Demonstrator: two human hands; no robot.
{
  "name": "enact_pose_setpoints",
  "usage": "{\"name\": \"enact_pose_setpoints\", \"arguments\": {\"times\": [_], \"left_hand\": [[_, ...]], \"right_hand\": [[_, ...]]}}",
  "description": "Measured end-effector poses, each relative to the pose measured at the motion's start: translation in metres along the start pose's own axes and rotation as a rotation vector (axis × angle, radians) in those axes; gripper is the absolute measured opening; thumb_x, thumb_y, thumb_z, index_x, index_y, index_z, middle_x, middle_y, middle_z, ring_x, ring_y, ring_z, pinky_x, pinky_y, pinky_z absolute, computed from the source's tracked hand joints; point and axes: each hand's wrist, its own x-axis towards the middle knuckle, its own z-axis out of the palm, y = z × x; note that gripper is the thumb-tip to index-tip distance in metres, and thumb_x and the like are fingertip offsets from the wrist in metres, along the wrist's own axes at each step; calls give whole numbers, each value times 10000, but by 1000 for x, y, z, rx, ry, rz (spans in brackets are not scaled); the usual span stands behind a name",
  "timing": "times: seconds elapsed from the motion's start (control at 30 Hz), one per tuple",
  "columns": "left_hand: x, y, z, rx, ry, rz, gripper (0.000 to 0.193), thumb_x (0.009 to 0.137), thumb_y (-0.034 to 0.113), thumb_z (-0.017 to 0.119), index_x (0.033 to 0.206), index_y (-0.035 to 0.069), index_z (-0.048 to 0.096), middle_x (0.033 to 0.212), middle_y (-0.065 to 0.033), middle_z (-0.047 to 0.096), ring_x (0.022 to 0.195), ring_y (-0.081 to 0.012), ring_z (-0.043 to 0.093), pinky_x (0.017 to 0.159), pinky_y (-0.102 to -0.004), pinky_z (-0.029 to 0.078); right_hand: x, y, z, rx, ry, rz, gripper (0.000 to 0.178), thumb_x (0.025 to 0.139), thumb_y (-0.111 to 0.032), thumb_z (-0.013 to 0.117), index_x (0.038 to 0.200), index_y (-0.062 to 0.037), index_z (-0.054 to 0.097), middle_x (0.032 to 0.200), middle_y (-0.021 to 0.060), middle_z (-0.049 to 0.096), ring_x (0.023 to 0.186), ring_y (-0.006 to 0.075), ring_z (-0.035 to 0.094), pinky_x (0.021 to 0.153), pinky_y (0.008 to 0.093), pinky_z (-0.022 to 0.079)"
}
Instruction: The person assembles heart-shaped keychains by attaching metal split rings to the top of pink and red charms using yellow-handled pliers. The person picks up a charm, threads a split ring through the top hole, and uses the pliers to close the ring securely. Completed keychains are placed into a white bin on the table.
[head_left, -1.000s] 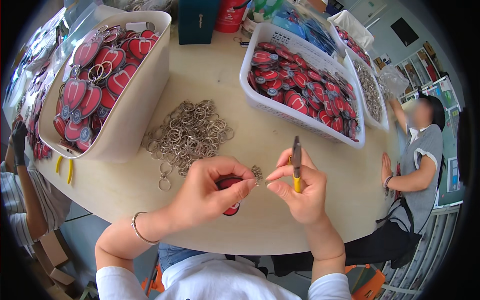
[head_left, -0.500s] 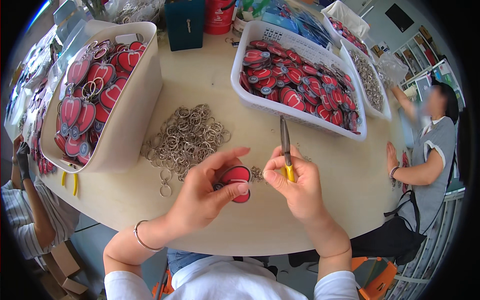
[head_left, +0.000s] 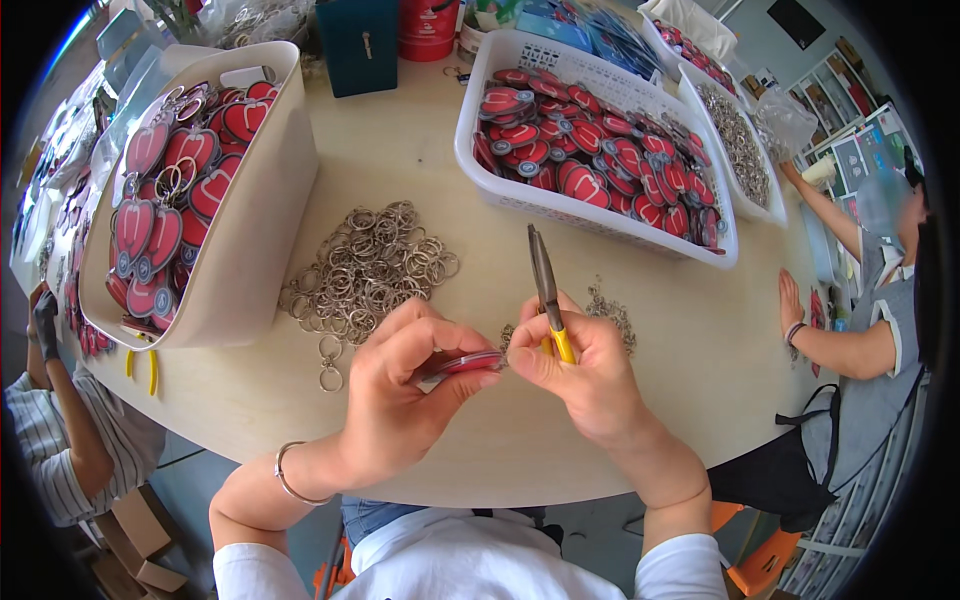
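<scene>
My left hand (head_left: 405, 375) pinches a red keychain charm (head_left: 468, 364), turned almost edge-on. Pliers with yellow handles (head_left: 546, 285) are gripped in my right hand (head_left: 590, 375), their dark jaws pointing up and away. The fingertips of my right hand come close to the charm's right end; whether they also hold a small link there I cannot make out. Beyond my left hand lies a heap of silver split rings (head_left: 370, 265). Small metal links (head_left: 612, 315) are scattered just past my right hand.
A cream bin (head_left: 300, 170) of charms with rings stands at left, a white basket (head_left: 600, 215) of charms at far right. Behind are a teal box (head_left: 357, 50) and red bucket (head_left: 428, 30). Yellow-handled pliers (head_left: 152, 370) lie left. Co-workers sit at left and right (head_left: 870, 330).
My left hand has tilted the charm from face-up to nearly edge-on. My right hand has moved left, bringing the pliers and fingertips up to the charm.
</scene>
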Motion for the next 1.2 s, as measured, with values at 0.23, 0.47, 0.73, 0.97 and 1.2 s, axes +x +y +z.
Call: {"name": "enact_pose_setpoints", "arguments": {"times": [0.23, 0.47, 0.73, 0.97, 1.2], "left_hand": [[-1, -7, 4, 145, 21, 99, 214, 697, -99, 746, 864, -10, 646, 852, -86, 593, 738, -162, 596, 590, -258, 496], [7, -9, -4, 652, 19, 637, 309, 560, -14, 736, 863, -5, 682, 823, -70, 622, 652, -190, 589, 484, -272, 485], [1, -5, 0, 804, 51, 697, 331, 525, 12, 724, 851, -18, 680, 801, -53, 612, 599, -160, 569, 429, -245, 451], [7, -4, -4, 781, -2, 754, 261, 521, 21, 712, 779, 5, 675, 834, -42, 615, 650, -164, 579, 438, -246, 458], [4, -3, -9, 831, -106, 756, 240, 537, 19, 709, 775, 8, 678, 854, -62, 623, 666, -167, 589, 448, -247, 466]], "right_hand": [[-5, 2, 6, -278, 105, -200, 125, 848, -110, 700, 861, -5, 633, 968, 55, 493, 871, 152, 518, 766, 285, 431], [0, -7, 2, -432, 32, -304, 111, 784, -24, 719, 813, 22, 622, 992, 97, 483, 857, 213, 528, 721, 307, 455], [-6, -1, 11, -483, 157, -439, 124, 775, -14, 717, 797, 23, 601, 993, 119, 470, 864, 222, 508, 706, 326, 454], [1, -24, -1, -706, -24, -458, 150, 717, 11, 724, 792, 17, 594, 996, 119, 503, 902, 270, 511, 740, 366, 431], [5, -24, -8, -766, -90, -594, 188, 654, 12, 727, 754, -7, 569, 965, 113, 522, 875, 273, 497, 718, 375, 405]]}}
